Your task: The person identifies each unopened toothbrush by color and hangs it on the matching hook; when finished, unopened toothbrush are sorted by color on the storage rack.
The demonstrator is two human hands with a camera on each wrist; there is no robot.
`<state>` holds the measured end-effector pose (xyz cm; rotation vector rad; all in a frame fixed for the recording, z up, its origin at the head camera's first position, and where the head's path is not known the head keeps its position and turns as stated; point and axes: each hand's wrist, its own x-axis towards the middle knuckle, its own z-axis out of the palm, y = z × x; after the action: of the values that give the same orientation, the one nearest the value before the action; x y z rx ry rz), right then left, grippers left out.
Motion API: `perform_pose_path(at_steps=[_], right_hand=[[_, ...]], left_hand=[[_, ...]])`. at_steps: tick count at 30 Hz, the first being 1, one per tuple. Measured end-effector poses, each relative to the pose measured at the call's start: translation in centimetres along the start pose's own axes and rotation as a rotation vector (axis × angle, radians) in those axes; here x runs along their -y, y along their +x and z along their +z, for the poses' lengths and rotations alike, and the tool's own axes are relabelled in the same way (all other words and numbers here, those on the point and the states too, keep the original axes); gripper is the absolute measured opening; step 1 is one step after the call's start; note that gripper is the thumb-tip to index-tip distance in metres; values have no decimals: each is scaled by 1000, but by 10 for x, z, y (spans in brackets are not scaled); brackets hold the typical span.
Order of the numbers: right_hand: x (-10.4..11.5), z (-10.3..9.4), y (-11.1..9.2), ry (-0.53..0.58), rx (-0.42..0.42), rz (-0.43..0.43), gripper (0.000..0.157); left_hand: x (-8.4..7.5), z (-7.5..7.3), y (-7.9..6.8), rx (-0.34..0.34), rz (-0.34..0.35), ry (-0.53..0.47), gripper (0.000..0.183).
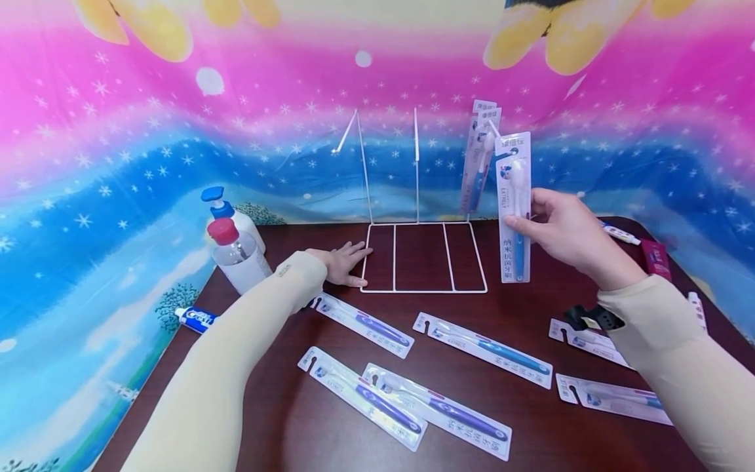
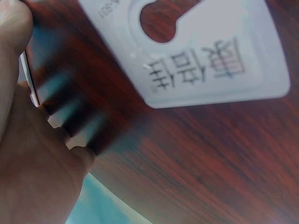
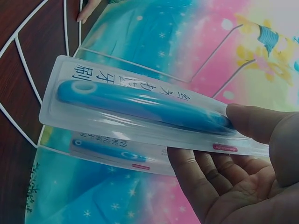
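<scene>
Between thumb and fingers, my right hand (image 1: 566, 233) pinches a packaged blue toothbrush (image 1: 514, 255) by its edge, upright in the air. Its hang hole is near the tip of the right hook on a white wire rack (image 1: 394, 262); whether the hook passes through the hole, I cannot tell. Packaged toothbrushes (image 1: 483, 157) hang from that hook behind it. The right wrist view shows the held package (image 3: 145, 100) in front of a hanging one (image 3: 117, 151). My left hand (image 1: 342, 263) lies spread on the table, fingertips and thumb at the left side of the rack's base.
Several packaged toothbrushes (image 1: 483, 351) lie across the dark table (image 1: 265, 406). Two pump bottles (image 1: 242, 262) and a blue toothpaste tube (image 1: 196, 319) are at the left. A red tube (image 1: 655, 257) lies at the right. The rack's left hook (image 1: 345, 134) and middle hook (image 1: 416, 137) are bare.
</scene>
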<state>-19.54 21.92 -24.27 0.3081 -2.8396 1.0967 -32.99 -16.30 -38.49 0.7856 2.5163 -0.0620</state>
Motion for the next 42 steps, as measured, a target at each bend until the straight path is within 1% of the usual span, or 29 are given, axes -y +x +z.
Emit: perform_pose_path(at_steps=[5, 11, 18, 24, 30, 35, 42], right_hand=[[-4, 3, 10, 25, 18, 27, 68], [-8, 5, 28, 60, 32, 38, 65], [-16, 12, 58, 115, 54, 80, 61], [-19, 13, 84, 154, 50, 96, 57], [-21, 14, 99, 114, 50, 103, 55], [-20, 12, 105, 88, 79, 104, 57], [-17, 12, 111, 58, 92, 106, 58]], left_hand=[[0, -2, -2, -2, 4, 0, 85], [2, -1, 0, 0, -5, 3, 85], [3, 4, 3, 23, -6, 1, 86], [3, 5, 3, 8, 8, 3, 85], [2, 6, 4, -7, 31, -3, 85], [4, 5, 5, -14, 32, -8, 86], [4, 2, 1, -15, 28, -3, 85]])
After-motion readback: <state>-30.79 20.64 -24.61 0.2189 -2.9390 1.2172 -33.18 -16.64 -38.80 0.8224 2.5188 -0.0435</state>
